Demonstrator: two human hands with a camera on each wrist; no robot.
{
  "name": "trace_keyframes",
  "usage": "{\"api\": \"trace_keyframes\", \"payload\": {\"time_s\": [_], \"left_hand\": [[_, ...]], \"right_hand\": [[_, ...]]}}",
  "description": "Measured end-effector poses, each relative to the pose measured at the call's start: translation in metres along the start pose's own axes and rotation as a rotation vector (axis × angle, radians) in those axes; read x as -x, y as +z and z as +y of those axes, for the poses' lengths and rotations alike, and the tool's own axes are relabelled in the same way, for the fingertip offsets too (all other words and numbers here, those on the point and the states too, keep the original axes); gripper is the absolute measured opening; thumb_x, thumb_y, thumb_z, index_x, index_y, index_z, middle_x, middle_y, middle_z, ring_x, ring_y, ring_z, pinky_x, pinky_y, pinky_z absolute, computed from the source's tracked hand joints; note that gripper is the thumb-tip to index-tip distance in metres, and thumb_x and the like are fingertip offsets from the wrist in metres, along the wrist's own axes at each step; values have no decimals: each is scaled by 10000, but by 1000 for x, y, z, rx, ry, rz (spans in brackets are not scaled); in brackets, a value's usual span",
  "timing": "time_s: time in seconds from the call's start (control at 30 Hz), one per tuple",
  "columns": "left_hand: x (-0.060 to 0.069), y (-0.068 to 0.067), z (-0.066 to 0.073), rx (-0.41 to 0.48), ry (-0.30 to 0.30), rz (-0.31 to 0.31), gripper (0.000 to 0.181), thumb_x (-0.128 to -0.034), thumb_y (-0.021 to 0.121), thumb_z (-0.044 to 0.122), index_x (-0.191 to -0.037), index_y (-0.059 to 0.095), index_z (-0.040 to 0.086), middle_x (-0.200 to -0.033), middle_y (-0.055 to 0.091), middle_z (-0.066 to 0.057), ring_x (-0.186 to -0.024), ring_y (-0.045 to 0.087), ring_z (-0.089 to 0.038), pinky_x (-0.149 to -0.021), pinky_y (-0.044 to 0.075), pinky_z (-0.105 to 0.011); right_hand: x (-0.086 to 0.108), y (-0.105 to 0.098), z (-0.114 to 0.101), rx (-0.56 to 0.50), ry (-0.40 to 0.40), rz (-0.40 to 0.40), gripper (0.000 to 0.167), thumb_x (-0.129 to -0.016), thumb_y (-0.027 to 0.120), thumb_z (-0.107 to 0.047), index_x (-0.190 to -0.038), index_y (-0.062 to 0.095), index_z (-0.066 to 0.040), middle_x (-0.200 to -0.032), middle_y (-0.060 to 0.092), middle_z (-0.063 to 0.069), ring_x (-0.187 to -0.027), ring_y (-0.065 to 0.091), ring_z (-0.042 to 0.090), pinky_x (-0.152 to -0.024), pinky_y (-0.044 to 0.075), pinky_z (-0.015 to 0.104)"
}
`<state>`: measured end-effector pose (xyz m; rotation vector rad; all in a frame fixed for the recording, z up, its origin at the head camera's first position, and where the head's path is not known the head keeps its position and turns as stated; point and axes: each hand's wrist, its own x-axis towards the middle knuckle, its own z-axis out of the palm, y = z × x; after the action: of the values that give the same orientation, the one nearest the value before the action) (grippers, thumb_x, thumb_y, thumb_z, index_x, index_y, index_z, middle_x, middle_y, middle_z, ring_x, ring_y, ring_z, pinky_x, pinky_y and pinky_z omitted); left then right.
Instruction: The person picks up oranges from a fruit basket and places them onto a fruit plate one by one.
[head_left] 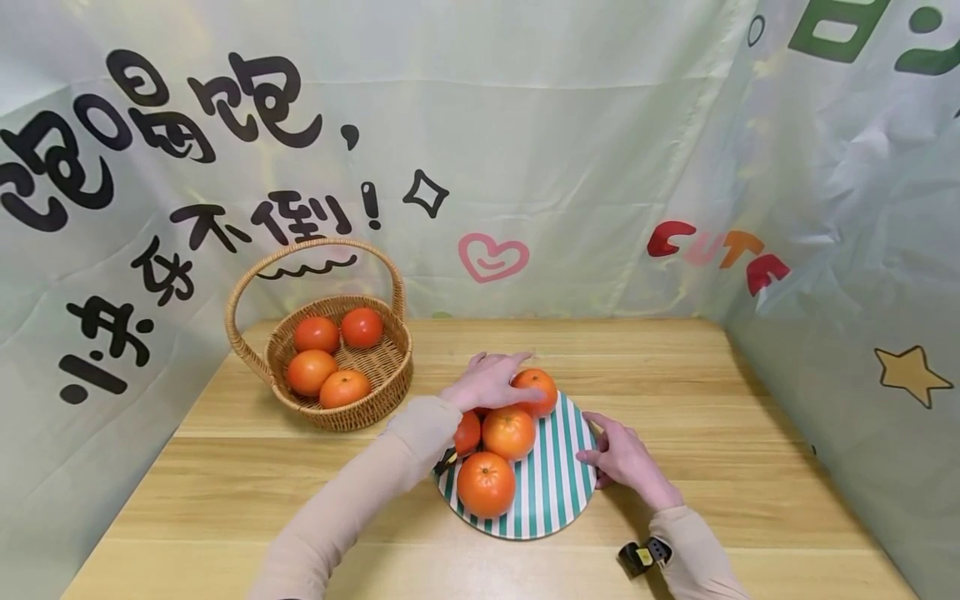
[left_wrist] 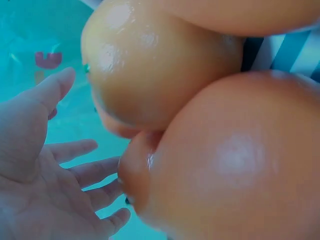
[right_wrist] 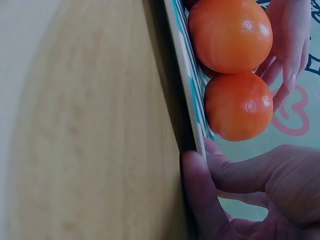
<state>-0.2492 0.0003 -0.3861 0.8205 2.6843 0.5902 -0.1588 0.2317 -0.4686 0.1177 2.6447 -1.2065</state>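
The striped plate (head_left: 561, 487), right of the basket (head_left: 386, 400), carries fruit (head_left: 486, 492) bunched leftward. The right hand (head_left: 628, 457) pinches its right rim; raising that side could roll fruit left onto the surface (head_left: 750, 500). The left hand (head_left: 487, 383), spread wide alongside, grips none and may not stop it.

Two hands (head_left: 627, 457), five oranges (head_left: 486, 486), one basket (head_left: 392, 385)

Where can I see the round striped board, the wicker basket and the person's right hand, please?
Round striped board (head_left: 567, 467): head view, on its bare striped top.
Wicker basket (head_left: 388, 396): head view, on its outer wall.
Right hand (head_left: 628, 458): head view, on the back of the hand.
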Motion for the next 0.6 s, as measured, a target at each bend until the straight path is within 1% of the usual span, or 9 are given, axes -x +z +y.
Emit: {"api": "trace_keyframes", "payload": {"time_s": [0.13,0.2,0.3,0.37,0.47,0.53,0.6], "left_hand": [[7,-8,-8,18,-2,40,747,-962,582,539,-1568,351,168,-1430,602,-103,-1408,470,-311,-1248,170,-559],[10,-14,-13,33,-8,63,730,-972,571,531,-1565,354,164,-1434,596,-111,-1422,458,-308,-1252,158,-559],[15,-22,-21,54,-24,101,722,-973,574,523,-1561,361,163,-1484,552,-127,-1442,434,-321,-1256,146,-560],[18,-27,-29,58,-43,126,727,-971,572,531,-1561,360,164,-1547,485,-123,-1461,406,-341,-1256,147,-562],[23,-36,-40,96,-67,164,728,-970,569,533,-1561,361,163,-1574,450,-118,-1470,386,-368,-1247,180,-572],[26,-41,-47,133,-83,184,724,-969,567,538,-1558,366,169,-1581,438,-120,-1465,391,-377,-1227,237,-575],[30,-46,-52,183,-86,200,710,-971,567,529,-1553,371,172,-1575,441,-139,-1452,410,-379,-1198,297,-578]], "right_hand": [[0,0,0,0,1,1,713,-890,719,-8,-1516,379,8,-816,551,121,-512,594,179,-504,563,331],[0,0,0,2,0,0,711,-891,718,-10,-1515,379,8,-813,551,120,-513,596,178,-505,563,331],[0,0,0,4,-2,0,709,-891,720,-13,-1514,381,10,-805,549,118,-511,599,178,-504,564,331],[0,0,0,3,-3,0,710,-890,721,-13,-1513,381,12,-800,548,118,-508,601,178,-503,564,332],[0,0,0,3,0,1,715,-890,721,-12,-1515,377,10,-806,547,119,-506,601,178,-503,564,333],[0,0,1,3,0,1,715,-890,720,-11,-1516,376,10,-807,546,121,-504,602,178,-502,565,334],[-1,0,1,2,0,0,716,-890,720,-10,-1517,374,11,-807,545,120,-503,602,177,-502,565,334]]}}
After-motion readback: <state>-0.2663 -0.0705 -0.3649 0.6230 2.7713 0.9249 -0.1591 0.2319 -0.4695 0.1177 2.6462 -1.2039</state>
